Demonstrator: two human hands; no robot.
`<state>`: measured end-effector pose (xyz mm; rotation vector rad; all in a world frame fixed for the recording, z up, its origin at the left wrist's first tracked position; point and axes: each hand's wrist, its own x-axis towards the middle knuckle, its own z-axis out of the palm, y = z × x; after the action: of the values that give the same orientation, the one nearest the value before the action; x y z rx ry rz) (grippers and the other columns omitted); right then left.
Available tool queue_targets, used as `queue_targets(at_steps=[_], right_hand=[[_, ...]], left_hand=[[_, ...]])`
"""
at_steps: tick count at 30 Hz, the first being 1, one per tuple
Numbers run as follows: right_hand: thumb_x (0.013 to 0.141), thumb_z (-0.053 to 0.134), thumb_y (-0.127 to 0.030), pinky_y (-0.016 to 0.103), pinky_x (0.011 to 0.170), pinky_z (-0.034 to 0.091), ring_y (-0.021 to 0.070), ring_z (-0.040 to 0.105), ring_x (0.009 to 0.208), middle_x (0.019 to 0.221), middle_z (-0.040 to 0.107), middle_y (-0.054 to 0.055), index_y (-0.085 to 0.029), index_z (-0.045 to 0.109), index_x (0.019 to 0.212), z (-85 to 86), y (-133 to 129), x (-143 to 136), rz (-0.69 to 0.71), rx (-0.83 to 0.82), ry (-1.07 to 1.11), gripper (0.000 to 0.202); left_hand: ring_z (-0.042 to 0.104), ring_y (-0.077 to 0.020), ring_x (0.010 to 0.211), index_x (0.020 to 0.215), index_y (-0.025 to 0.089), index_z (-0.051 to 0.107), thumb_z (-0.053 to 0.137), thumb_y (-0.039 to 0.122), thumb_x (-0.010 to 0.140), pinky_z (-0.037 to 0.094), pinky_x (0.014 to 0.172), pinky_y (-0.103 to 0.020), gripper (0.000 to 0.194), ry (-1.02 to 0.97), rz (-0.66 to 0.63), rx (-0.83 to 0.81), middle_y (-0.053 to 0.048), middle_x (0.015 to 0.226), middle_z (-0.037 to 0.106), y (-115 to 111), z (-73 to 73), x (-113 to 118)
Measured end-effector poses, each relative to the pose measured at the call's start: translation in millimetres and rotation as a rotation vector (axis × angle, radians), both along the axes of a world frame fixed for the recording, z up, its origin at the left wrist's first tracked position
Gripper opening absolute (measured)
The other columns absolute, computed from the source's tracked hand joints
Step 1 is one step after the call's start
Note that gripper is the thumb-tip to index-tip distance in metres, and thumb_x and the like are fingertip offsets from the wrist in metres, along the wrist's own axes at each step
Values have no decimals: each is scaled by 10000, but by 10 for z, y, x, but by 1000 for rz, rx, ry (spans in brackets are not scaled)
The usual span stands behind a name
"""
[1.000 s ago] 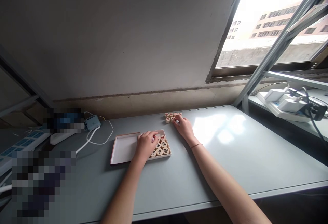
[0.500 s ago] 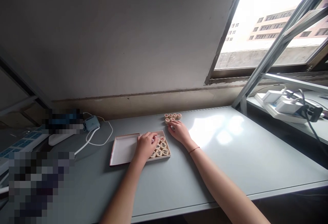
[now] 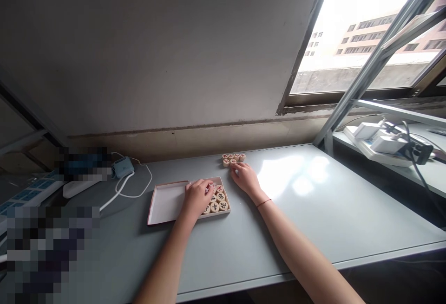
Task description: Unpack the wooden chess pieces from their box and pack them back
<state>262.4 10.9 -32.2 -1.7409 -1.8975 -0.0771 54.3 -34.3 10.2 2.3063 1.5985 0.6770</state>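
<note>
My right hand [image 3: 246,179] had room to slide rightward across the flat grey tabletop [image 3: 334,211]; round pale wooden pieces [image 3: 236,157] blocked it ahead.

Sunlight falls across a gray desk [image 3: 313,216] set against a two-tone wall [image 3: 167,53], beside a metal-framed window [image 3: 324,72] that looks out on a pale building [image 3: 369,35] with rows of windows. White adapters [image 3: 388,144] and dark cables crowd a power strip [image 3: 369,148] on a side shelf [image 3: 427,174] at right, while a light-blue device [image 3: 123,168] with a white cord [image 3: 116,196] sits at left, near another power strip [image 3: 29,196].
</note>
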Motion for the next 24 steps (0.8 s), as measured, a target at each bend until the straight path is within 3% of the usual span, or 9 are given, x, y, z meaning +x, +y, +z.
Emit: queue_targets(at_steps=[10,16,21,24], right_hand=[[867,489,-188,304,811,450,210,578,898,1000,678,80,-198,708,938,4,12,-2,21,-16,48,231],[850,508,-205,261,657,452,159,599,728,959,671,61,-199,688,894,127,-128,-90,116,-51,245,186],[848,498,-217,254,611,442,133,569,629,849,664,42,-200,671,837,329,-264,-239,227,-69,324,174],[822,517,-194,258,637,458,142,583,684,869,669,45,-202,664,895,431,-340,-313,364,-64,355,164]], left_hand=[[621,-185,956,918,244,694,463,270,920,370,902,-350,232,27,1,-49,-20,984,701,-5,12,-5],[597,-227,990,878,208,687,383,272,949,380,889,-378,319,173,-7,-30,-67,1021,678,-3,-33,-15],[629,-208,923,839,206,626,417,279,935,382,902,-383,241,57,-17,-59,-33,891,707,-30,41,-1],[643,-189,834,860,211,604,450,294,920,422,852,-350,186,-113,-34,-40,-16,832,705,-25,76,8]])
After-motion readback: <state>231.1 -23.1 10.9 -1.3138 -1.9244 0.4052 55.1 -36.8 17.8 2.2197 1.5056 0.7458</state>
